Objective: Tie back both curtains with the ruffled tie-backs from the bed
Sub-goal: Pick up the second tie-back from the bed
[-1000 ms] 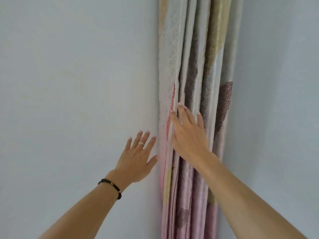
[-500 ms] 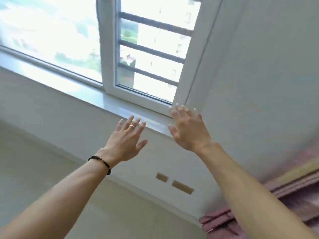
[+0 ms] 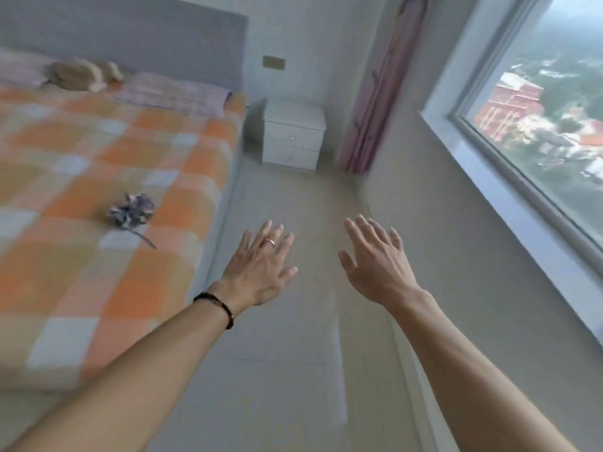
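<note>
A ruffled purple-grey tie-back (image 3: pixel 132 210) lies bunched on the orange checked bed (image 3: pixel 81 288), its thin cord trailing toward the bed's edge. A pink curtain (image 3: pixel 378 102) hangs gathered in the far corner beside the window. My left hand (image 3: pixel 259 265), with a ring and a dark wrist band, is stretched out over the floor to the right of the tie-back, fingers spread and empty. At about the same height, my right hand (image 3: pixel 378 262) is also open and empty. Both hands are well short of the curtain.
A white bedside cabinet (image 3: pixel 293 135) stands between the bed's head and the curtain. A wide window (image 3: pixel 535 132) with a pale sill runs along the right wall. A strip of beige floor (image 3: pixel 293 353) lies between bed and window wall. Pillows sit at the grey headboard.
The view has swung from a curtain against the wall, past the window, to the bed and floor. My right hand has left the curtain folds; both hands stay open.
</note>
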### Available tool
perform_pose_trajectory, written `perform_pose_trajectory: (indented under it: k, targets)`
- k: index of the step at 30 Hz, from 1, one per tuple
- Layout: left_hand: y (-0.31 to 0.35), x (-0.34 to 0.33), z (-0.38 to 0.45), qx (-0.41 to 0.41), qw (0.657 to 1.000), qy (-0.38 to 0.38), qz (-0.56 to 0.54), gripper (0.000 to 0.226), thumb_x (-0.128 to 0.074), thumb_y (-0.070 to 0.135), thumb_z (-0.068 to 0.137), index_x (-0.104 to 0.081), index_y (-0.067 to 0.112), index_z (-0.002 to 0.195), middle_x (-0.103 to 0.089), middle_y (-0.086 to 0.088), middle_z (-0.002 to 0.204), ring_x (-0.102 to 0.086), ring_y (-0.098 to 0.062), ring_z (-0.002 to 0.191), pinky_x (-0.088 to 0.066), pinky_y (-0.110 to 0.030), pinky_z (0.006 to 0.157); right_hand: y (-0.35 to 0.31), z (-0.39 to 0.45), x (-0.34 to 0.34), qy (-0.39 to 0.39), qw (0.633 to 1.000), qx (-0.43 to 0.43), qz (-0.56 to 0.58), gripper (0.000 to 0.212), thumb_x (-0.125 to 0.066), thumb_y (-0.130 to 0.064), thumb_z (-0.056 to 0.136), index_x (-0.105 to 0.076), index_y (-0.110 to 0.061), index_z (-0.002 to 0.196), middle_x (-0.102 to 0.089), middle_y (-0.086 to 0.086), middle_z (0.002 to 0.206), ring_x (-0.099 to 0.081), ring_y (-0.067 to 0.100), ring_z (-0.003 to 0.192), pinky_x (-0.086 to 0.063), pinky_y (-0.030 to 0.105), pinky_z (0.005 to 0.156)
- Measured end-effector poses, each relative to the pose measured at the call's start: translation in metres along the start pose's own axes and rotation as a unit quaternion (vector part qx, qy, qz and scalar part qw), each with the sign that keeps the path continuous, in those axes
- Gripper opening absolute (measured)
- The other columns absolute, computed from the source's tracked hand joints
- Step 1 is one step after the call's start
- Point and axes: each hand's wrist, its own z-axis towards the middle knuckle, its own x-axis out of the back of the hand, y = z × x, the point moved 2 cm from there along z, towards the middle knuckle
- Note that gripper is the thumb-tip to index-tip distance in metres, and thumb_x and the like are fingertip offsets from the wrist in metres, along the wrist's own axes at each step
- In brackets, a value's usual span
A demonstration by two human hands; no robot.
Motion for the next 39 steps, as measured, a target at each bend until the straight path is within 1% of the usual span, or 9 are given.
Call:
perform_pose_trajectory:
  k: [7,15,19,23,24,28,33,36,39]
  targets:
    - [-0.155,-0.004,0.037,0.204,0.979,0.001,0.021,0.067,-0.03,0.048,0.099,-0.006,0.018,0.153,-0.005,-0.007,0.163,0.007,-0.025,0.149,-0.005,-0.049,0.12,-0.103,0.195,-0.046,-0.019,0.977,0.206,0.047,0.06,-0.035,-0.042,0.101,-0.018,-0.018,0.153,-0.018,0.008,0.163,-0.016,0.025,0.151,-0.013,0.052,0.121]
    - [-0.279,-0.007,0.078,0.368,0.929,0.013,0.01,0.067,-0.026,0.051,0.097,-0.012,0.016,0.153,-0.012,-0.009,0.162,-0.001,-0.028,0.149,-0.008,-0.05,0.118,-0.211,0.379,-0.082,-0.075,0.932,0.348,0.063,0.061,-0.036,-0.04,0.102,-0.014,-0.016,0.154,-0.016,0.008,0.163,-0.015,0.027,0.15,-0.017,0.05,0.12]
    - [-0.349,-0.029,0.097,0.416,0.909,0.023,-0.009,0.081,-0.004,0.055,0.083,-0.022,0.013,0.15,-0.023,-0.012,0.158,-0.012,-0.031,0.148,-0.016,-0.052,0.116,-0.284,0.451,-0.133,-0.117,0.909,0.394,0.065,0.059,-0.039,-0.039,0.101,-0.02,-0.017,0.152,-0.021,0.008,0.162,-0.018,0.026,0.149,-0.02,0.048,0.119]
    - [-0.436,-0.083,0.121,0.435,0.9,0.002,-0.01,0.071,-0.022,0.05,0.087,-0.041,0.009,0.142,-0.048,-0.013,0.145,-0.037,-0.036,0.139,-0.035,-0.054,0.108,-0.352,0.511,-0.202,-0.199,0.901,0.375,0.091,0.058,-0.039,-0.039,0.101,-0.021,-0.019,0.153,-0.02,0.008,0.163,-0.018,0.026,0.149,-0.021,0.046,0.119]
    - [-0.484,-0.119,0.134,0.449,0.894,-0.004,-0.011,0.067,-0.028,0.048,0.088,-0.043,0.009,0.14,-0.051,-0.013,0.143,-0.041,-0.036,0.136,-0.038,-0.053,0.106,-0.382,0.543,-0.245,-0.227,0.898,0.364,0.095,0.058,-0.04,-0.038,0.101,-0.022,-0.018,0.153,-0.022,0.008,0.162,-0.02,0.026,0.149,-0.023,0.045,0.118]
    - [-0.552,-0.181,0.164,0.458,0.886,-0.02,-0.064,0.071,-0.051,0.039,0.091,-0.024,0.01,0.149,-0.036,-0.011,0.154,-0.021,-0.031,0.146,-0.02,-0.05,0.116,-0.418,0.583,-0.316,-0.271,0.884,0.369,0.092,0.057,-0.043,-0.033,0.1,-0.022,-0.021,0.153,-0.025,0.005,0.161,-0.023,0.024,0.148,-0.028,0.042,0.116]
    - [-0.619,-0.265,0.198,0.474,0.875,-0.058,-0.074,0.074,-0.049,0.042,0.09,-0.022,0.006,0.149,-0.046,-0.009,0.145,-0.02,-0.026,0.147,-0.014,-0.046,0.117,-0.459,0.624,-0.394,-0.261,0.859,0.434,0.076,0.053,-0.046,-0.023,0.097,-0.029,-0.023,0.147,-0.032,-0.007,0.156,-0.027,0.018,0.144,-0.03,0.037,0.11]
    - [-0.629,-0.296,0.209,0.493,0.86,-0.1,-0.084,0.071,-0.055,0.036,0.086,-0.026,0.014,0.147,-0.056,-0.003,0.128,-0.04,-0.024,0.134,-0.007,-0.046,0.118,-0.473,0.63,-0.428,-0.256,0.83,0.49,0.067,0.053,-0.051,-0.012,0.09,-0.037,-0.023,0.14,-0.042,-0.01,0.147,-0.03,0.016,0.142,-0.031,0.034,0.108]
    - [-0.628,-0.312,0.205,0.523,0.846,-0.027,-0.105,0.058,-0.056,0.023,0.079,-0.045,0.024,0.136,-0.066,0.004,0.109,-0.055,-0.022,0.116,-0.01,-0.041,0.117,-0.48,0.629,-0.452,-0.267,0.792,0.547,0.044,0.063,-0.056,-0.011,0.083,-0.036,-0.024,0.142,-0.038,-0.008,0.151,-0.021,0.019,0.148,-0.023,0.038,0.117]
